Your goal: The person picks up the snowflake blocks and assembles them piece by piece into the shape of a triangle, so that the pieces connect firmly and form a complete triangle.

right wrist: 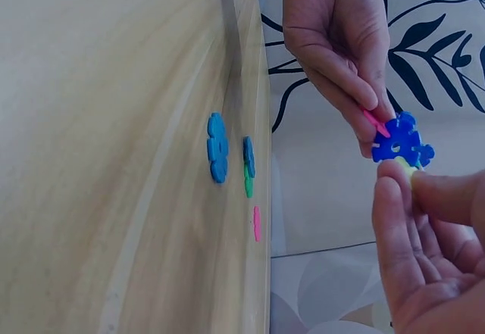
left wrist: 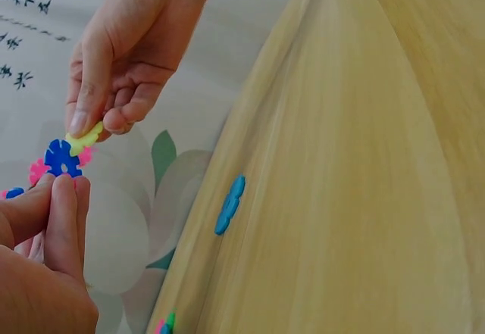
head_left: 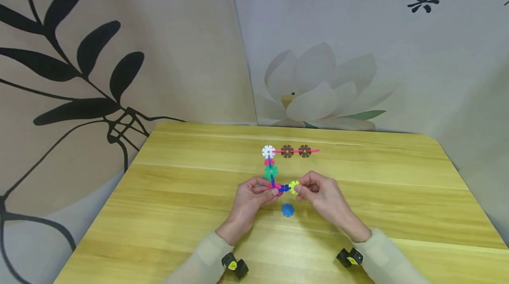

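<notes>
My left hand pinches a pink notched snowflake disc, linked to a dark blue snowflake disc. Between the thumb and fingertips of my right hand is a yellow snowflake disc, its edge against the blue one. In the right wrist view the blue disc faces the camera and my fingertips cover most of the yellow piece. Both hands hold these pieces raised over the table, as the left wrist view shows. Just below the hands lies a loose lighter blue snowflake disc.
Beyond the hands, a white disc stands at the corner of a row with brown discs and pink pieces seen edge-on. A green disc lies between it and my left hand. The wooden table reaches a printed wall hanging behind.
</notes>
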The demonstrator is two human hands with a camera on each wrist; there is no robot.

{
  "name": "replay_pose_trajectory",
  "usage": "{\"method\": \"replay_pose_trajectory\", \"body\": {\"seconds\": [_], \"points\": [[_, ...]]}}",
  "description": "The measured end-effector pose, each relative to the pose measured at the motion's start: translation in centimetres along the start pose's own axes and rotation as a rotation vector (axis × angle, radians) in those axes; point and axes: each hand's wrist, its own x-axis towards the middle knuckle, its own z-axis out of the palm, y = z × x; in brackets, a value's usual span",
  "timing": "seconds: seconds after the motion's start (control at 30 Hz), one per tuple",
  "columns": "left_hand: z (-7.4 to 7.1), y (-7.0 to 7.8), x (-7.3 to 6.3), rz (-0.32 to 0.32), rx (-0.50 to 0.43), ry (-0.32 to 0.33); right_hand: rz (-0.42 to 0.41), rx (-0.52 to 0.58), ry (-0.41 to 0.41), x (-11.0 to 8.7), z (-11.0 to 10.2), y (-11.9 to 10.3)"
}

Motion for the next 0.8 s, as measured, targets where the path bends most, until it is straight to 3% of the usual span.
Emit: {"method": "replay_pose_trajectory", "body": {"seconds": [0.5, 0.8], "points": [[0.2, 0.0, 0.3, 0.004, 0.015, 0.006, -0.007, -0.01, 0.013, 0.5, 0.0, 0.6], [0.0, 0.1, 0.4, 0.007, -0.008, 0.059, -0.028, -0.054, 0.024, 0.1, -1.0, 1.3]]}}
